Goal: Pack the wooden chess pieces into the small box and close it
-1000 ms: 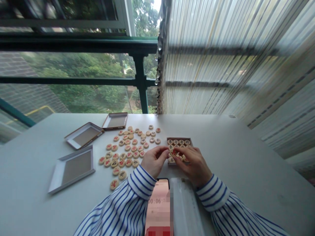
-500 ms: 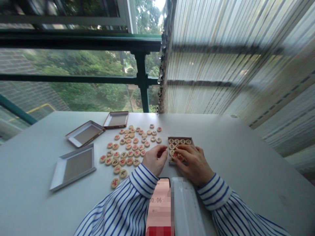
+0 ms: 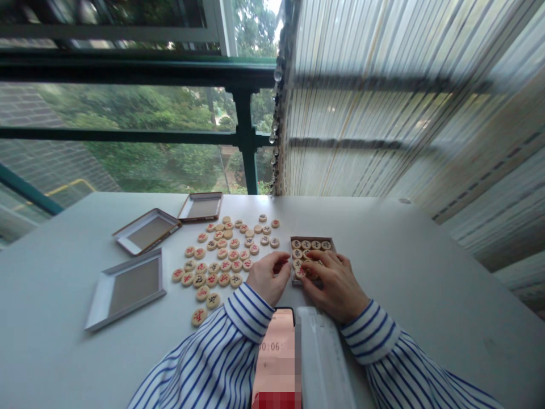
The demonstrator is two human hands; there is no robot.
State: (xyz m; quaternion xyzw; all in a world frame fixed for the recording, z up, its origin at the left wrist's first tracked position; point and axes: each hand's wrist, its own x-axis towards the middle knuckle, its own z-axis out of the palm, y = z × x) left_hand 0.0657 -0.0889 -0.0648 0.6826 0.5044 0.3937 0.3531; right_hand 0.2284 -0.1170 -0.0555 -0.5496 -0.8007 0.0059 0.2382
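A small open box (image 3: 311,238) holds rows of round wooden xiangqi pieces with black characters, and red ones toward its near side. My right hand (image 3: 334,278) arches over the box, its thumb and forefinger closed on a red-marked xiangqi piece (image 3: 300,272) in the near left corner. Its palm and fingers hide much of the box's right half. Just left of the box, my left hand (image 3: 269,278) is closed with thumb and fingers curled together. What it pinches, if anything, is hidden. Many loose xiangqi pieces (image 3: 233,255), red and black, lie scattered to its left, several of them blank side up.
Three shallow box parts lie at the left: a grey one (image 3: 159,272), a brown-edged one (image 3: 147,230) and another (image 3: 200,207) farther back. A phone (image 3: 275,332) showing a timer and a whitish case (image 3: 326,358) lie between my forearms on the white table (image 3: 426,295).
Under my right fingertips the red-marked piece has shifted slightly toward me, into the box's near left corner. My left hand and the scattered pieces look unmoved.
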